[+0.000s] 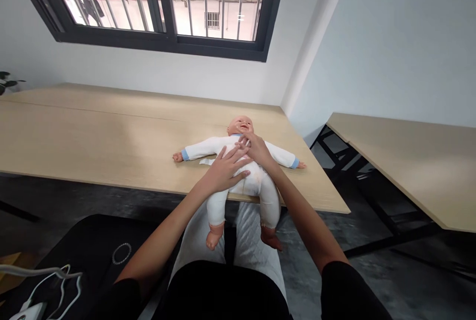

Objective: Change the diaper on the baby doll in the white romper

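A baby doll [260, 188] in a white suit with blue cuffs lies face up at the near edge of a long wooden table [92, 136]. Its arms are spread and its legs hang over the table edge. My left hand [225, 168] rests flat on the doll's belly, fingers stretched out. My right hand [255, 147] lies on the doll's upper chest just below the chin, fingers extended toward the neck. A small white cloth or paper [206, 161] pokes out under the doll's left side.
A second wooden table [409, 156] stands to the right, with a gap and black frame legs between. A black chair or case [92, 250] with white cables [52, 280] sits at lower left. A barred window [167, 2] is above.
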Motion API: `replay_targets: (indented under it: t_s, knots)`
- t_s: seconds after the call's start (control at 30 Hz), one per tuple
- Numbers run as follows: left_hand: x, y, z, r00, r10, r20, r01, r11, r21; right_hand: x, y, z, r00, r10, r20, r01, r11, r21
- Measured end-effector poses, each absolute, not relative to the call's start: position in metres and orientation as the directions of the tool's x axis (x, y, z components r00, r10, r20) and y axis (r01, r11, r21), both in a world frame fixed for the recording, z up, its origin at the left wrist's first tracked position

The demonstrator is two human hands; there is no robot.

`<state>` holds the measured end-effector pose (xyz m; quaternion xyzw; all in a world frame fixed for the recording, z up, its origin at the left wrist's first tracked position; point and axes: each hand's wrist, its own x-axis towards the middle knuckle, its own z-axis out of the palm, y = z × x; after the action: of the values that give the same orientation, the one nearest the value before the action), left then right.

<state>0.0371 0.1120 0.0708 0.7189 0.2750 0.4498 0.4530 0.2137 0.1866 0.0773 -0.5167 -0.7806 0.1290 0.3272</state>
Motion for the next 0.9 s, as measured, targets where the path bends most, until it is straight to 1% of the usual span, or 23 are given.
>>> replay_targets:
  t_s: [0.07, 0.1, 0.17, 0.27, 0.33, 0.4, 0.47, 0.5, 0.57, 0.63, 0.67, 0.73, 0.77, 0.83, 0.9]
  knots:
    - [0.038, 0.120, 0.072, 0.488, 0.754, 0.440, 0.027, -0.517, 0.856, 0.222, 0.183, 0.072, -0.062, 0.859, 0.509, 0.676, 0.411, -0.611]
    - [0.039, 0.124, 0.073, 0.505, 0.733, 0.455, 0.050, -0.552, 0.833, 0.228, 0.178, 0.068, 0.039, 0.838, 0.545, 0.676, 0.379, -0.632]
    - [0.043, 0.132, 0.076, 0.533, 0.720, 0.445, 0.096, -0.574, 0.813, 0.246, 0.164, 0.059, 0.192, 0.813, 0.550, 0.700, 0.279, -0.658]
    - [0.055, 0.142, 0.080, 0.550, 0.753, 0.361, 0.147, -0.513, 0.846, 0.274, 0.133, 0.034, 0.283, 0.830, 0.481, 0.757, 0.115, -0.643]
    - [0.065, 0.148, 0.079, 0.537, 0.782, 0.316, 0.195, -0.479, 0.856, 0.289, 0.114, 0.015, 0.264, 0.864, 0.429, 0.801, 0.052, -0.597]
    - [0.075, 0.155, 0.077, 0.511, 0.808, 0.293, 0.245, -0.464, 0.851, 0.296, 0.101, 0.000, 0.172, 0.902, 0.395, 0.832, 0.082, -0.549]
    - [0.084, 0.162, 0.075, 0.482, 0.828, 0.288, 0.265, -0.451, 0.852, 0.296, 0.096, -0.007, 0.085, 0.929, 0.360, 0.821, 0.140, -0.554]
    - [0.088, 0.165, 0.074, 0.472, 0.834, 0.285, 0.262, -0.442, 0.858, 0.294, 0.096, -0.008, 0.054, 0.939, 0.341, 0.792, 0.167, -0.587]
    - [0.093, 0.170, 0.072, 0.466, 0.839, 0.281, 0.249, -0.430, 0.868, 0.287, 0.096, -0.004, 0.027, 0.955, 0.294, 0.671, 0.201, -0.714]
    - [0.095, 0.172, 0.072, 0.470, 0.835, 0.286, 0.248, -0.435, 0.866, 0.278, 0.096, 0.002, 0.058, 0.966, 0.252, 0.470, 0.196, -0.860]
    - [0.095, 0.172, 0.072, 0.473, 0.832, 0.290, 0.269, -0.449, 0.852, 0.273, 0.096, 0.005, 0.080, 0.968, 0.237, 0.366, 0.193, -0.910]
    - [0.094, 0.170, 0.073, 0.489, 0.826, 0.281, 0.378, -0.491, 0.785, 0.265, 0.094, 0.010, 0.107, 0.966, 0.235, 0.215, 0.208, -0.954]
    - [0.093, 0.168, 0.075, 0.511, 0.820, 0.259, 0.459, -0.515, 0.724, 0.261, 0.094, 0.012, 0.107, 0.964, 0.242, 0.171, 0.222, -0.960]
    - [0.091, 0.164, 0.078, 0.562, 0.806, 0.185, 0.616, -0.557, 0.557, 0.257, 0.095, 0.014, 0.113, 0.967, 0.229, 0.100, 0.218, -0.971]
    - [0.090, 0.160, 0.081, 0.602, 0.791, 0.112, 0.703, -0.591, 0.395, 0.254, 0.100, 0.014, 0.180, 0.970, 0.163, 0.055, 0.155, -0.986]
